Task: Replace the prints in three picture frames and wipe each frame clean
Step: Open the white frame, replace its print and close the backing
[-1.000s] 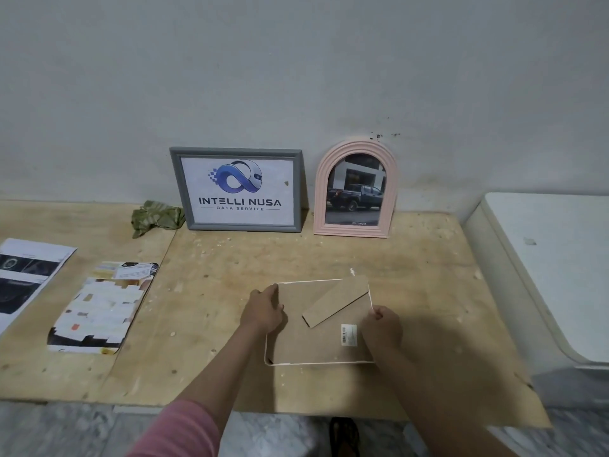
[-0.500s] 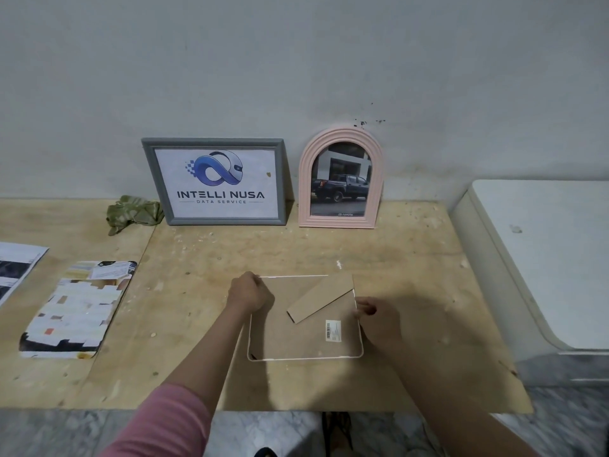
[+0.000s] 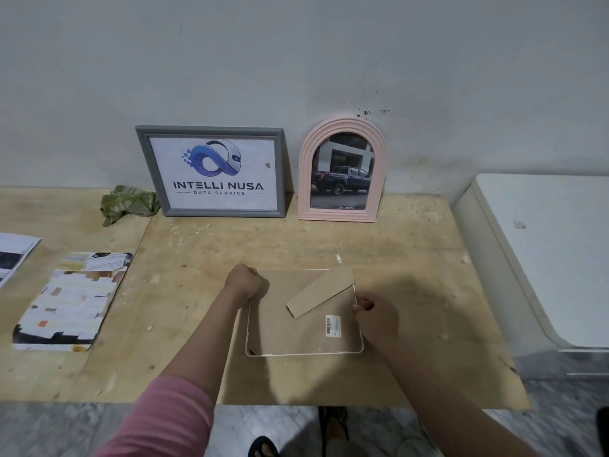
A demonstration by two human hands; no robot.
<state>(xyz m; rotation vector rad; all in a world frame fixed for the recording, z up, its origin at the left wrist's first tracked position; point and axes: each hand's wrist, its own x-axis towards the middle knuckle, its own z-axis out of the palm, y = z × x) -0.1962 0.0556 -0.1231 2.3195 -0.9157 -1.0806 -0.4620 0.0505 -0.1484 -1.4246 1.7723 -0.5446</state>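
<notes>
- We work on the white frame [image 3: 304, 338], face down in front of the pink arched frame [image 3: 342, 169]: left hand [image 3: 244, 280] grips its far left corner, right hand [image 3: 370, 313] pinches its right edge.
- We judge the backing should lift evenly, without bending.
- Left of the pink arched frame stand the grey frame [image 3: 212, 171] and the green cloth [image 3: 127, 202]; loose prints [image 3: 71, 301] lie further left; nothing obstructs.

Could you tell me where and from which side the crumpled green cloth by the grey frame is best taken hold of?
Probably pinch the crumpled green cloth at its raised middle folds, coming from above and the front-left. The wall is behind it and the grey rectangular picture frame stands close on its right, so those sides are cramped.
</notes>
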